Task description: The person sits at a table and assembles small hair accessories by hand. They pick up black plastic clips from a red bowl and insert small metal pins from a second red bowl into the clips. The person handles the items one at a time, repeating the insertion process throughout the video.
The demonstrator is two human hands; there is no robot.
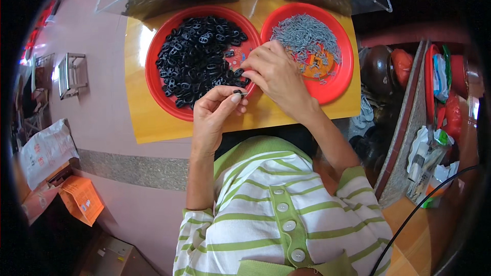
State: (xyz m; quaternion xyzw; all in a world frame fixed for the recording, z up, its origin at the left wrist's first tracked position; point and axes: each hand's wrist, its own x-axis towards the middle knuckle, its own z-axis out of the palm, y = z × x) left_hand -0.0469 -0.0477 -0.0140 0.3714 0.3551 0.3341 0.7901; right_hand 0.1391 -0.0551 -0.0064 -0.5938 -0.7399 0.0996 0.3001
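My left hand [215, 115], closed in a pinch, holds a small black plastic part [238, 92] between thumb and fingers. A thin grey screw-like piece [244, 93] sticks out at its right. Over the right rim of the left red tray [153, 94], my right hand [276, 74] is pinched at a small black oval part [239, 72]. Its fingertips partly cover the contact. A heap of black oval parts with two holes [192, 61] fills most of that tray. Grey screws [307, 33] lie piled in the right red tray [346, 66].
Both trays rest on a yellow tabletop [146, 128]. A clear plastic bin [368, 2] with more black parts stands along the far edge. At the left are a metal stool [71, 75] and an orange bag [82, 199]. A black cable [417, 207] runs at lower right.
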